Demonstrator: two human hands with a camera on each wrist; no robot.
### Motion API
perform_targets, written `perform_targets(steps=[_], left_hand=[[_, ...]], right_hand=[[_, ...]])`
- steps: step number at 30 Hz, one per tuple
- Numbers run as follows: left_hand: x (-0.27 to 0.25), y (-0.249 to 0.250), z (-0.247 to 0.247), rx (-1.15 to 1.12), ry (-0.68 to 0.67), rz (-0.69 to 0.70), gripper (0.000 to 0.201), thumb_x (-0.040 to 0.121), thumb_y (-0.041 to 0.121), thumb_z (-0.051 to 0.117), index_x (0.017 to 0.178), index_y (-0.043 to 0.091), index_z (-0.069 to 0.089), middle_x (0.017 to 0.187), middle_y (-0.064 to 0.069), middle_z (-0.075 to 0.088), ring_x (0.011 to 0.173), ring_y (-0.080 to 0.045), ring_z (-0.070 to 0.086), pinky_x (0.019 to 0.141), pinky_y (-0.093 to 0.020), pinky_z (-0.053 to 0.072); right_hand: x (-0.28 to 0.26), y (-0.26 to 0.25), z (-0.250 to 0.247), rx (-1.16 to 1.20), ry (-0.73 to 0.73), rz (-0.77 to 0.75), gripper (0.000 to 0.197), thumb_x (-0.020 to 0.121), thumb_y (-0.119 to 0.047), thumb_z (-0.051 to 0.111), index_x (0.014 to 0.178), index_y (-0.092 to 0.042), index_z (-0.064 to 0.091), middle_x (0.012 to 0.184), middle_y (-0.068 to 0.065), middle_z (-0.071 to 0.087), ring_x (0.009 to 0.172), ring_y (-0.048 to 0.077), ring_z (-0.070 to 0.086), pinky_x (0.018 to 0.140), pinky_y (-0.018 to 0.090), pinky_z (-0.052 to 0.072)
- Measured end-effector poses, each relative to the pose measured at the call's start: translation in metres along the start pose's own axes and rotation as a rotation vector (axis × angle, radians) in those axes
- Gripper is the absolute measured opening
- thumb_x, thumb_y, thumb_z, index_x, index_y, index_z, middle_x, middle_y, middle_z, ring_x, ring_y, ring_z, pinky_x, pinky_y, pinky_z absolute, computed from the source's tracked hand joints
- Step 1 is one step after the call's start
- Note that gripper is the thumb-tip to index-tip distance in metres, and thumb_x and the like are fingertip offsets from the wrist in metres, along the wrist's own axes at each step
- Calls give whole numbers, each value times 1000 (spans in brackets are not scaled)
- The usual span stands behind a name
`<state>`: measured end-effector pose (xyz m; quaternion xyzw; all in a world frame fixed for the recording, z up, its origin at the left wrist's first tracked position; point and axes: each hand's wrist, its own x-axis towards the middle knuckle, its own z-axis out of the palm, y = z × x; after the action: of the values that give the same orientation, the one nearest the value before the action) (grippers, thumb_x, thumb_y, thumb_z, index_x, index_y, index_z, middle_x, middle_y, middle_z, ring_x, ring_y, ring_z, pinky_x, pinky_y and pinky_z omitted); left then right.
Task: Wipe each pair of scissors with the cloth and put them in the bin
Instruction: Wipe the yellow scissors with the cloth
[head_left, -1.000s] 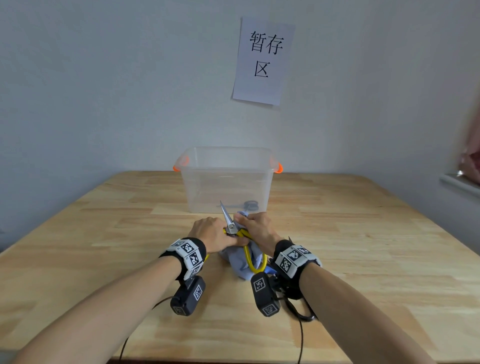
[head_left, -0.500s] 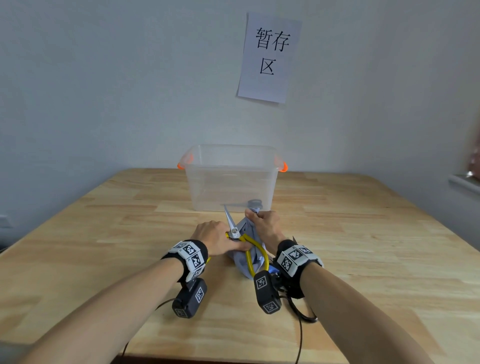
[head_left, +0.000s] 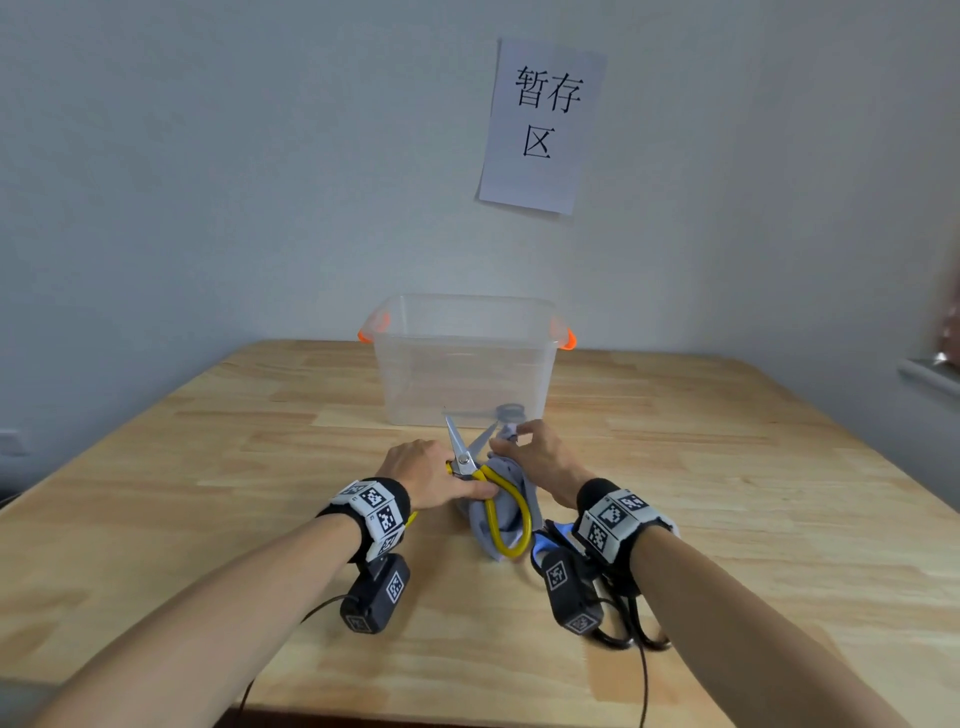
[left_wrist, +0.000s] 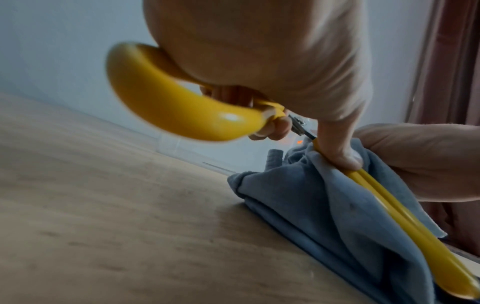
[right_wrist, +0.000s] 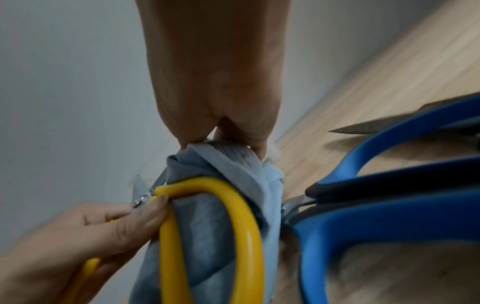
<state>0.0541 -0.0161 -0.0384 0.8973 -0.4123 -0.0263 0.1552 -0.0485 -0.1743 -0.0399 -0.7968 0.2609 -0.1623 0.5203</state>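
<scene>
Gaping open at the blades, the yellow scissors (head_left: 485, 486) sat at six o'clock of the bin (head_left: 465, 358), the left hand (head_left: 428, 473) gripping one handle. The right hand (head_left: 540, 457) pinched the cloth (head_left: 506, 493) round a blade; a slip there risked a cut. Blue scissors (right_wrist: 389, 205) waited on the worktop (head_left: 208, 467).

I see a pale wooden table (head_left: 208, 519) filling the lower half of the head view. A clear bin (head_left: 465, 358) with orange handles stands at centre, toward the far edge. Nearer me, a blue-grey cloth (head_left: 511, 499) touches the boards, and blue-handled scissors (right_wrist: 389, 205) seem to lie just right of it.
</scene>
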Motion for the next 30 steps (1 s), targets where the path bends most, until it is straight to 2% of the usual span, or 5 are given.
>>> perform_targets(steps=[2,7,13,21,30], left_hand=[[-3,4,-3,10,-1,-5,68,63,87,63,57,22,44,60,5,52,58,-17,49,53,-32,29],[-8,6,-7,-1,-8,-24,68,65,84,66,55,22,39,57,6,46,56,-16,45,52,-32,28],[-3,5,-5,37,3,-43,73,60,90,61,68,17,59,62,3,53,59,-18,50,54,-31,32],[-4,11,-8,53,-32,-15,69,61,86,65,74,19,66,68,4,58,65,-17,53,54,-30,35],[4,8,-5,72,-8,-13,71,56,92,60,85,28,71,80,5,67,76,-16,61,65,-31,47]], right_hand=[[-1,-2,-1,-45,-5,6,43,91,-38,70,117,-8,56,101,3,57,98,20,57,77,29,45],[-7,-4,-4,-102,-111,-65,37,100,-36,55,80,-6,64,81,14,57,76,22,50,71,40,44],[-1,-7,-3,-117,-274,19,42,100,-31,51,104,6,70,111,23,70,97,34,66,99,50,51],[-2,-9,-7,20,-364,37,30,99,-15,56,110,10,67,115,26,68,95,29,65,99,48,52],[-6,1,-7,268,-400,-3,31,95,-25,66,107,3,72,108,20,73,93,27,69,94,39,56]])
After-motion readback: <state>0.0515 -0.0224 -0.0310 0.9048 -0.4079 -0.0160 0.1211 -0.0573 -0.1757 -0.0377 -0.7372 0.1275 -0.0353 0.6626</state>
